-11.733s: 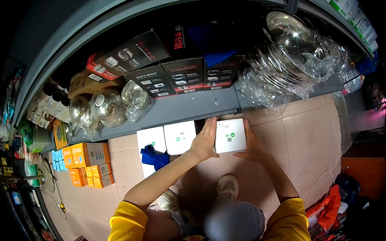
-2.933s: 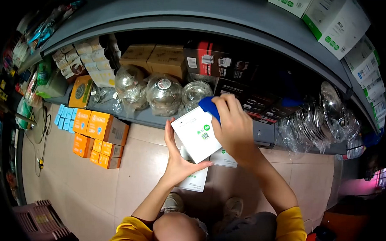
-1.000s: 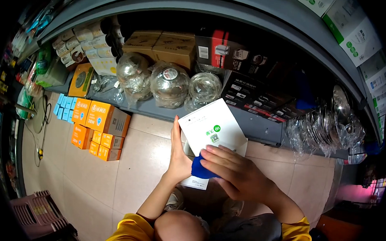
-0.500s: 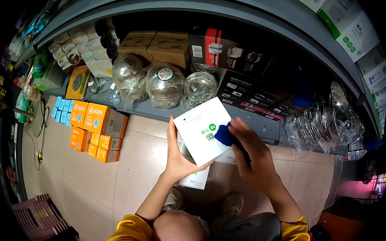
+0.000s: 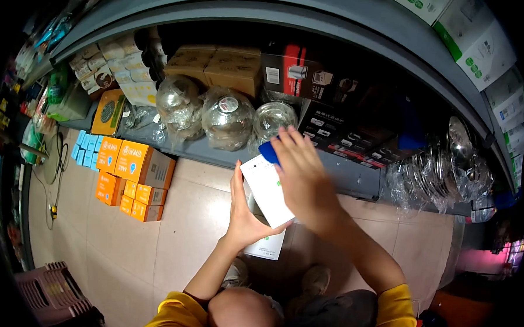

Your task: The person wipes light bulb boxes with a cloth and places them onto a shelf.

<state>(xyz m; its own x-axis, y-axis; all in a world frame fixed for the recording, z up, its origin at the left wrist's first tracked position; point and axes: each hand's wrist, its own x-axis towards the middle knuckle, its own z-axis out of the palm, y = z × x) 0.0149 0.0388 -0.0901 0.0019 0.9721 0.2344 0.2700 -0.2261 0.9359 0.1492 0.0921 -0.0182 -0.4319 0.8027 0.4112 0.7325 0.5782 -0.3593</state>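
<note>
Over tiled floor (image 5: 198,225), white box (image 5: 266,193) sits in left hand (image 5: 245,224), thumb and fingers spread wide around it. Right hand (image 5: 308,183), fingers nearly straight, has blue cloth (image 5: 268,152) at far end: wiping pass, looks like. Next stroke wants box steady, cloth flat. Since last frame, cloth's gone from right edge to far end.

Around the held box (image 5: 265,193)
Bulb boxes (image 5: 134,161) sit left on the floor (image 5: 123,251); bowls (image 5: 227,120) sit ahead on the shelf (image 5: 349,174), cartons (image 5: 234,70) behind them.
</note>
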